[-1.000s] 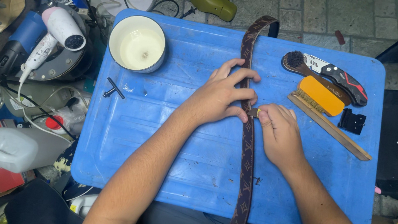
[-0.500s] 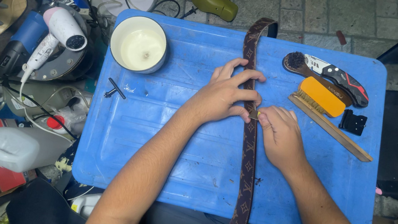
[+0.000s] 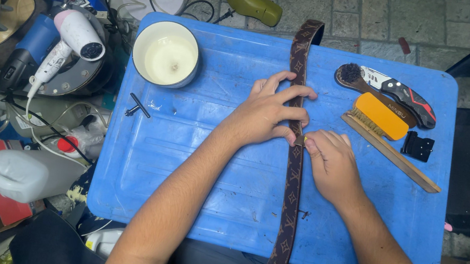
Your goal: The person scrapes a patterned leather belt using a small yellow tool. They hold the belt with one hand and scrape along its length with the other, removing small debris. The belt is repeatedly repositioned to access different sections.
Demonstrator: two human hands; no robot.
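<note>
While a blue plastic table (image 3: 201, 164) is taking up most of the view, a long brown patterned belt (image 3: 290, 198) is lying straight down its middle, running from the far edge to the near one. Both hands are meeting on it: the left hand (image 3: 267, 111) is pressing down with fingers spread flat over the strap, and the right hand (image 3: 333, 162) is pinching a small metal piece (too small to make out) against it. A white bowl (image 3: 166, 53) is sitting far left, a brush (image 3: 381, 115) to the right
</note>
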